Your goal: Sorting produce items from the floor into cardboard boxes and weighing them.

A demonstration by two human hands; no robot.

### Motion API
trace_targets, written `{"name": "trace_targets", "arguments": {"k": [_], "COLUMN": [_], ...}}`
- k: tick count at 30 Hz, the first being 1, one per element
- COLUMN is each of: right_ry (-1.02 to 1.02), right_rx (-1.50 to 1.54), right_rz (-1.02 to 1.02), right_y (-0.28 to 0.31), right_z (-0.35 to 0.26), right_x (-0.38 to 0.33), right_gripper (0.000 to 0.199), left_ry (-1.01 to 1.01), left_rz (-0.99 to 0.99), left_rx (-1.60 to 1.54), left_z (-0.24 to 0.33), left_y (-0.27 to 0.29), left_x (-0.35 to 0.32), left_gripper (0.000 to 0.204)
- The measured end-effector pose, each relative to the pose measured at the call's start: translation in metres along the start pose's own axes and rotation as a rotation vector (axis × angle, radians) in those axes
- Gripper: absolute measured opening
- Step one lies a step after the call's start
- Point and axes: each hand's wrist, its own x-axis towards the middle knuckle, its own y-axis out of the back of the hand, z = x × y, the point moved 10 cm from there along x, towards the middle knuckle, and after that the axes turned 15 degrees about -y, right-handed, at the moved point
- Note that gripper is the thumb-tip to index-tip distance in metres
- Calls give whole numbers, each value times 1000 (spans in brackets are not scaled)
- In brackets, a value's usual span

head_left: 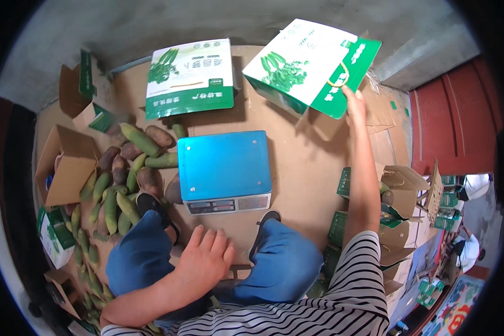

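My right arm stretches forward, and my right hand (355, 107) is closed on the green flap edge of a white-and-green carton (294, 64), beside its yellow cord handle (340, 75). This carton sits tilted at the far right, with long green vegetables printed on it. Over my lap, my left hand (203, 259) holds nothing, its fingers stretched forward and slightly apart. In front of my feet stands a weighing scale (224, 166) with a blue top. A similar carton (191, 73) lies beyond the scale, to the left of the one I grip.
Green radishes (111, 213) and dark reddish-brown roots (149, 180) are heaped left of the scale. Around the heap stand an open brown carton (67, 162) and another white-and-green carton (56, 235). More cartons (397, 235) are at my right. A person (468, 251) is at the far right.
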Motion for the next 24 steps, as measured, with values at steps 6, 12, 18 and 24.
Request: {"name": "trace_targets", "arguments": {"k": [6,12,18,24], "right_ry": [221,407,783,892], "right_rx": [-542,-1044,-1133,-1424], "right_rz": [-312,-321,-651,-803], "right_y": [-55,-86,-159,-181], "right_z": [-107,-153,-87,-19], "right_x": [-126,-228,-320,-384], "right_gripper": [30,25,44,62], "left_ry": [61,73,98,140], "left_rz": [1,-35,27,38], "left_rx": [22,45,152,200], "left_z": [1,-1,-2,-2], "left_y": [-4,-10,-5,-15], "left_x": [-7,-13,-22,-25], "left_gripper": [37,39,36,25]}}
